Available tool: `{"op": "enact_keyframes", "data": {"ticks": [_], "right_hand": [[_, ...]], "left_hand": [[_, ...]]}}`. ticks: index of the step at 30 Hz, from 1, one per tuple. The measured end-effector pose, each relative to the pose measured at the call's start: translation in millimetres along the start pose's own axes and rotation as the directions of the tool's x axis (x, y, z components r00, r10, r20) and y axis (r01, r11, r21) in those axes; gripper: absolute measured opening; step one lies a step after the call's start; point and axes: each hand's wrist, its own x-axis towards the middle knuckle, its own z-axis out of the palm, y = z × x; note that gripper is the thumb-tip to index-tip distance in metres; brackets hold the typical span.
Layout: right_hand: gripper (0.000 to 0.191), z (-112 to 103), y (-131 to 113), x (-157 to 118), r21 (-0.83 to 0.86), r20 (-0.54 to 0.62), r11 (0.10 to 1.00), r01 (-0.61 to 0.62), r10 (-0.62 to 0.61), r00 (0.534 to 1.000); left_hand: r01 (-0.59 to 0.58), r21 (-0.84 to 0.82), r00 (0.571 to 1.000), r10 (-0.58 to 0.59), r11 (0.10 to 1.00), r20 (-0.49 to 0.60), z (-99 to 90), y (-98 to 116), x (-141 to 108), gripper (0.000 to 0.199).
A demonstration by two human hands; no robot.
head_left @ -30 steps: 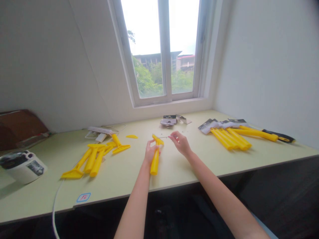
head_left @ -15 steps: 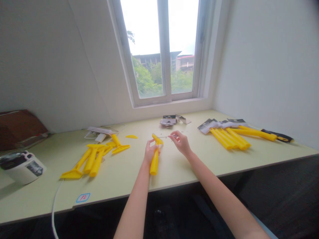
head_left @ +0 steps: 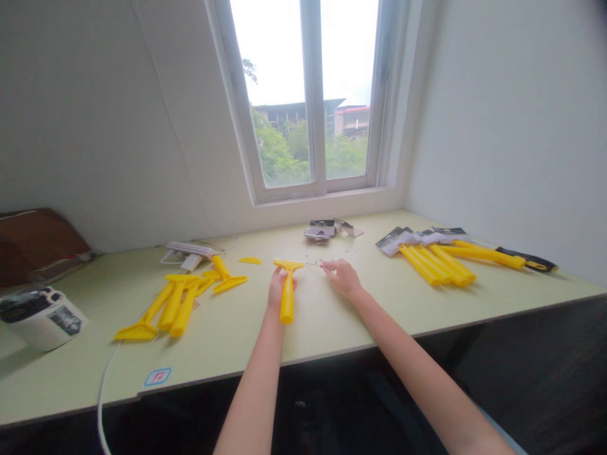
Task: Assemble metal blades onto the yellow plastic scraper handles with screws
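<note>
My left hand point(head_left: 275, 289) is closed around the neck of a yellow T-shaped scraper point(head_left: 287, 300), whose wide head points away from me and whose handle points toward me. In my right hand point(head_left: 345, 278), to its right, the fingertips pinch a thin metal rod point(head_left: 313, 264), perhaps a small screwdriver or hex key; its far end is hidden in the grip. The rod points left at the scraper's head, with a small gap between them. Tiny dark bits point(head_left: 346, 253), which look like screws, lie on the table just beyond my right hand.
Several yellow scrapers point(head_left: 177, 306) lie at left, near a yellow blade-shaped piece point(head_left: 250, 260). Packaged yellow handles point(head_left: 441, 262) and a black-and-yellow tool point(head_left: 528, 259) are at right. Card packs point(head_left: 321, 229) sit below the window. A white container point(head_left: 45, 322) stands far left, a white cable point(head_left: 105, 392) over the edge.
My left hand has shifted slightly left and turned the scraper, so its head now lies crosswise. The rod has come away from the head, and my right hand is a little lower.
</note>
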Motion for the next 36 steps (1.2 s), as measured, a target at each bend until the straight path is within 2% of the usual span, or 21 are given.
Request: {"op": "enact_keyframes", "data": {"ticks": [3, 6, 10, 12, 14, 17, 21, 24, 26, 28, 30, 32, 34, 36], "right_hand": [[0.025, 2.0, -1.3, -3.0, -0.041, 0.08, 0.999, -0.012, 0.015, 0.997], [0.022, 4.8, -2.2, -3.6, -0.056, 0.082, 0.998, 0.032, -0.028, 0.996], [0.02, 5.8, -6.0, -3.0, -0.042, -0.003, 0.996, 0.079, -0.08, 0.997], [0.02, 4.0, -12.1, -4.0, 0.035, -0.04, 0.988, 0.149, -0.147, 0.988], [0.025, 1.5, -21.4, -7.0, 0.188, -0.02, 0.957, 0.223, -0.224, 0.974], [0.043, -1.0, -37.7, -14.8, 0.415, 0.1, 0.87, 0.265, -0.333, 0.937], [0.059, 0.0, -50.9, -25.3, 0.469, 0.121, 0.81, 0.353, -0.455, 0.882], [0.067, 2.3, -51.5, -27.7, 0.456, 0.086, 0.799, 0.393, -0.479, 0.874], [0.063, 4.0, -48.7, -25.5, 0.455, 0.053, 0.8, 0.39, -0.461, 0.886], [0.046, 6.0, -43.4, -20.3, 0.45, -0.009, 0.814, 0.366, -0.406, 0.914], [0.03, 8.8, -35.0, -12.5, 0.408, -0.105, 0.857, 0.316, -0.299, 0.948], [0.026, 12.4, -24.0, -1.9, 0.319, -0.189, 0.92, 0.225, -0.171, 0.967], [0.028, 16.3, -12.1, 11.7, 0.195, -0.189, 0.975, 0.111, -0.074, 0.979], [0.031, 19.8, -1.9, 28.6, 0.048, -0.123, 0.998, -0.039, 0.045, 0.991]], "left_hand": [[-0.002, -0.131, 0.996, -0.009, 0.991, -0.084, 1.4, 2.0, -3.1, 0.029], [-0.037, -0.196, 0.993, 0.014, 0.98, -0.117, 2.4, 1.1, -5.4, 0.027], [-0.054, -0.212, 0.999, 0.052, 0.976, -0.017, 2.8, -1.1, -6.6, 0.032], [-0.059, -0.221, 0.997, 0.069, 0.974, 0.04, 3.8, -2.3, -7.3, 0.037], [-0.072, -0.226, 0.994, 0.089, 0.971, 0.068, 5.5, -3.6, -8.4, 0.045], [-0.086, -0.215, 0.987, 0.112, 0.973, 0.112, 8.4, -5.7, -11.7, 0.057], [-0.087, -0.198, 0.977, 0.123, 0.976, 0.176, 10.4, -7.2, -16.7, 0.066], [-0.086, -0.192, 0.973, 0.123, 0.978, 0.193, 10.0, -8.1, -17.3, 0.068], [-0.089, -0.181, 0.971, 0.126, 0.98, 0.204, 8.7, -9.3, -15.1, 0.059], [-0.094, -0.169, 0.971, 0.127, 0.981, 0.201, 6.6, -10.8, -11.1, 0.046], [-0.092, -0.179, 0.976, 0.124, 0.98, 0.177, 4.2, -12.0, -6.3, 0.033], [-0.083, -0.205, 0.983, 0.114, 0.975, 0.141, 2.0, -12.6, -2.0, 0.027], [-0.078, -0.23, 0.989, 0.105, 0.97, 0.104, 0.6, -12.6, 0.7, 0.026], [-0.072, -0.24, 0.992, 0.094, 0.968, 0.083, 0.1, -12.6, 1.7, 0.027]]}}
